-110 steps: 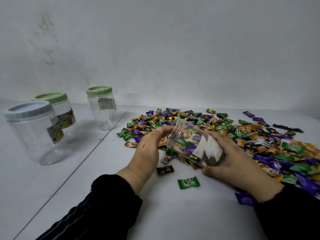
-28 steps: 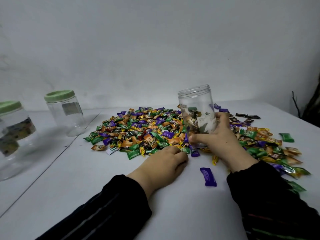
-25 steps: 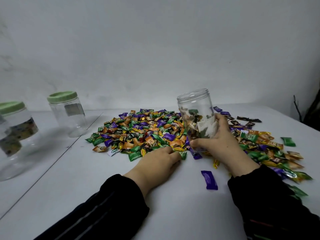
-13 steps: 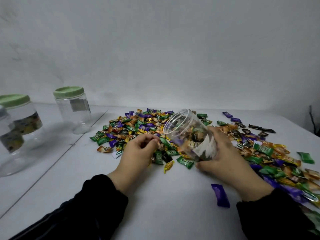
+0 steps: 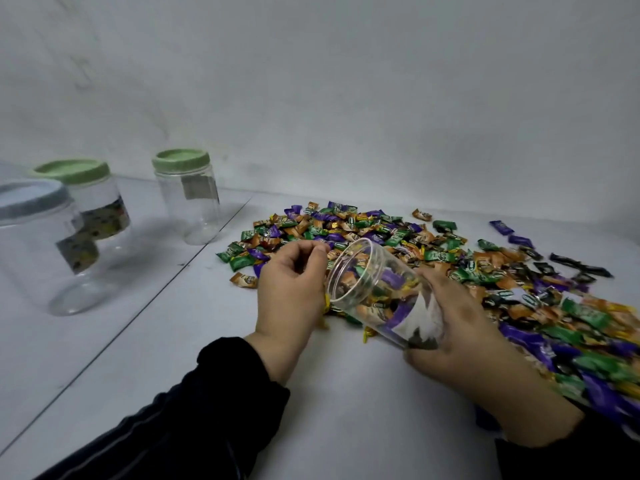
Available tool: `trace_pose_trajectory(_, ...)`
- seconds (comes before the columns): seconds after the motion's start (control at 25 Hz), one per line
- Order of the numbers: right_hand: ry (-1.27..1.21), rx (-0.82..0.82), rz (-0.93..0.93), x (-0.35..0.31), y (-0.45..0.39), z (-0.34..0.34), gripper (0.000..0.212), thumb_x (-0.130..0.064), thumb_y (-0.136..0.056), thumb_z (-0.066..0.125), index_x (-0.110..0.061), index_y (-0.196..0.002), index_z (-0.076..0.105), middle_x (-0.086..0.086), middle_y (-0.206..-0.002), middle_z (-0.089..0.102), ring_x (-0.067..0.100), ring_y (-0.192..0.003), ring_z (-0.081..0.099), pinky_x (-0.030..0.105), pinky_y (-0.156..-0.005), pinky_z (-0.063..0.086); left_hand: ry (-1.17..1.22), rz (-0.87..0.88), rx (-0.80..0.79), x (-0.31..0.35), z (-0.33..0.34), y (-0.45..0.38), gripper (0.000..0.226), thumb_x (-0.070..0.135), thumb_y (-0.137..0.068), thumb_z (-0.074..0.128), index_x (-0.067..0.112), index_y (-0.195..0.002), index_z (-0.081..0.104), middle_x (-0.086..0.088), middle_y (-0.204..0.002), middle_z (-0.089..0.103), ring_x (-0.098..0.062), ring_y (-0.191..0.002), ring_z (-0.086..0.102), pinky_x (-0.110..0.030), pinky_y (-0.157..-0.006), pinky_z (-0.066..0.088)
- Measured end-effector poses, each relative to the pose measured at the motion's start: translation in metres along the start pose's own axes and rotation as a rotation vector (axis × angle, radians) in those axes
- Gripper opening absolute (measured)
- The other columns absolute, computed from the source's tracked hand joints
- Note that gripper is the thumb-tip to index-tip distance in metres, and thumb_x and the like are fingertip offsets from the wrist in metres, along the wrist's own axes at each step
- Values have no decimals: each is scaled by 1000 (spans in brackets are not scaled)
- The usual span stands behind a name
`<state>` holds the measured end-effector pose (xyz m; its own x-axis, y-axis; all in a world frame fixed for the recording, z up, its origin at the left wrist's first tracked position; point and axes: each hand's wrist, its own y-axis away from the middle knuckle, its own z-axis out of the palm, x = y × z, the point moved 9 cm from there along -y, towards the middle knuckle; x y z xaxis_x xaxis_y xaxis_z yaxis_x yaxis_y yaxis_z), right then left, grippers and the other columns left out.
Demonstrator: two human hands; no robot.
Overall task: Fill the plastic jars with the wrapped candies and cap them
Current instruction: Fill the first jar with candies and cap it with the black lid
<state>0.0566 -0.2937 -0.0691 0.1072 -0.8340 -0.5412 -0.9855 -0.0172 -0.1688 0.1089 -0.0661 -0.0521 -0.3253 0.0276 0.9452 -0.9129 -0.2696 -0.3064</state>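
Observation:
A clear open plastic jar (image 5: pixel 375 294), partly filled with wrapped candies, lies tilted with its mouth up and to the left. My right hand (image 5: pixel 460 327) grips it around the base and label. My left hand (image 5: pixel 291 292) is at the jar's mouth, fingers curled around a few candies; a yellow wrapper shows at the palm's edge. A big pile of wrapped candies (image 5: pixel 381 233) in green, purple, orange and black spreads behind and to the right of the jar on the white table (image 5: pixel 346 410).
Three capped, clear jars stand at the left: one with a green lid (image 5: pixel 188 199), a second green-lidded one (image 5: pixel 93 202) behind it, and a larger grey-lidded jar (image 5: pixel 38 247) nearest. A seam (image 5: pixel 138 306) divides the table surfaces. A wall rises behind.
My right hand has tipped the upright jar over toward my left hand. My left hand picked candies off the pile and brought them to the jar's mouth.

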Motion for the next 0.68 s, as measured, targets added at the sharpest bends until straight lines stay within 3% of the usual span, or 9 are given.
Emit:
trace_pose_trajectory(0.24, 97, 25, -92, -11, 4, 5, 101, -25, -71, 76, -40, -151, 17, -12, -146, 30, 15, -133, 27, 38, -109, 34, -23, 121, -29, 12, 0, -1, 18, 22, -97, 60, 31, -83, 66, 14, -79, 68, -1, -76, 61, -21, -69, 51)
trace_pose_trajectory(0.36, 72, 45, -64, -12, 5, 8, 99, -23, -71, 76, -40, -151, 20, -12, -144, 32, 15, -132, 28, 37, -107, 33, -129, 102, -111, 3, 11, -2, 15, 33, -100, 53, 30, -89, 63, 6, -86, 65, -4, -79, 60, -26, -71, 48)
trace_pose_trajectory(0.48, 42, 90, -9, -7, 4, 2, 99, -22, -70, 78, -39, -151, 23, -11, -140, 34, 16, -130, 30, 37, -106, 33, -49, 102, -276, 6, 25, 5, 34, 46, -101, 39, 24, -97, 66, -2, -92, 66, -15, -86, 63, -35, -74, 53)
trace_pose_trajectory(0.6, -16, 112, 29, -2, 5, 0, 99, -18, -69, 78, -39, -149, 25, -12, -134, 35, 16, -128, 32, 35, -105, 34, 73, 138, -524, 21, 44, 26, 46, 50, -101, 29, 20, -107, 64, 0, -101, 69, -14, -99, 66, -29, -80, 55)
trace_pose_trajectory(0.68, -88, 121, 59, 2, 5, 0, 100, -18, -67, 79, -39, -149, 26, -11, -132, 36, 17, -128, 35, 38, -106, 37, 117, 218, -534, 31, 43, 24, 45, 49, -102, 28, 20, -108, 62, -4, -107, 66, -18, -107, 62, -31, -92, 51)
